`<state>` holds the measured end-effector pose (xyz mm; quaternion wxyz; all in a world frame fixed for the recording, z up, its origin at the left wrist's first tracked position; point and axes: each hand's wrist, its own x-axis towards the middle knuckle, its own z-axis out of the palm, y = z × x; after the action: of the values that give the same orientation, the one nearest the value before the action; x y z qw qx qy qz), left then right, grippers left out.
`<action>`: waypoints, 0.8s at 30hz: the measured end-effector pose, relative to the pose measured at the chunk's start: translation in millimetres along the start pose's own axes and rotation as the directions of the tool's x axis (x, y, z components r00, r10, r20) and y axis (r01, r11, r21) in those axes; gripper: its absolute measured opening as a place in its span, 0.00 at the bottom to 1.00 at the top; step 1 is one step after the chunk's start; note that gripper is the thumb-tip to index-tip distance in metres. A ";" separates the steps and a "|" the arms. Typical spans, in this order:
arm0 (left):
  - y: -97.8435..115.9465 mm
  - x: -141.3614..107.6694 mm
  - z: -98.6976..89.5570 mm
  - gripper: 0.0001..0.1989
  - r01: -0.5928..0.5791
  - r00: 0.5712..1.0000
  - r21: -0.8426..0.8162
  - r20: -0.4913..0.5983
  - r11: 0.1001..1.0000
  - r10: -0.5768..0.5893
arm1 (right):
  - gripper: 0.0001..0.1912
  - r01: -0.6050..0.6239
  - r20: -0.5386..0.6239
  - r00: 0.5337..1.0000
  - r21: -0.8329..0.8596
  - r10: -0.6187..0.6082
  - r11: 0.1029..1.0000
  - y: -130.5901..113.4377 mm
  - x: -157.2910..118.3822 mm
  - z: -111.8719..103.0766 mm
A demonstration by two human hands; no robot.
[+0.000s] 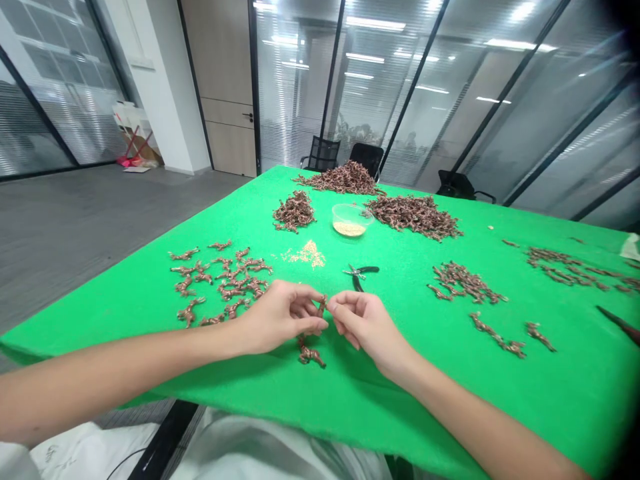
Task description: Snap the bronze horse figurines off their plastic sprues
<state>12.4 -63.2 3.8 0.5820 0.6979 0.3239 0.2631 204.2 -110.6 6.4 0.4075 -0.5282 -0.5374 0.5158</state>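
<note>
My left hand [280, 317] and my right hand [363, 327] meet above the green-covered table [415, 400], their fingertips pinching a small copper-brown moulded piece [321, 307] between them. Just below the hands, a short clump of similar pieces [309, 355] sits on the cloth. Black-handled pliers [360, 275] lie open a little beyond my right hand. A scatter of loose brown pieces [220, 283] spreads out beyond my left hand, with a patch of small tan beads [307, 255] to its right.
Several brown heaps [345, 180] cover the far table, around a clear plastic bowl [351, 220] holding tan beads. More pieces [463, 283] lie to the right, near a dark pointed tool [623, 325] at the edge. Black office chairs [367, 160] stand behind the table, before glass walls.
</note>
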 end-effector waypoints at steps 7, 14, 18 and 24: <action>-1.2 0.2 -1.3 0.20 -0.041 0.999 0.068 0.014 0.997 0.040 | 0.13 0.185 -0.002 0.981 -0.247 -0.192 0.951 2.1 -2.2 -2.0; 3.2 -0.5 -1.0 0.18 -0.007 0.999 -0.004 0.040 1.000 0.007 | 0.08 0.470 0.113 0.820 -0.694 -0.561 0.546 9.5 -3.3 -7.0; 3.5 0.6 -1.0 0.20 0.032 0.998 -0.081 0.049 0.996 -0.028 | 0.09 0.481 0.187 0.776 -0.793 -0.602 0.373 10.6 -1.8 -9.7; 5.2 2.9 -2.5 0.24 0.108 0.992 -0.227 0.082 0.968 -0.091 | 0.14 0.463 0.282 0.738 -0.872 -0.613 0.157 8.6 -0.9 -12.5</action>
<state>13.2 -60.0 9.4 0.6830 0.6172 0.3047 0.2445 217.8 -110.7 -0.3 0.2417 -0.4663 -0.8470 -0.0822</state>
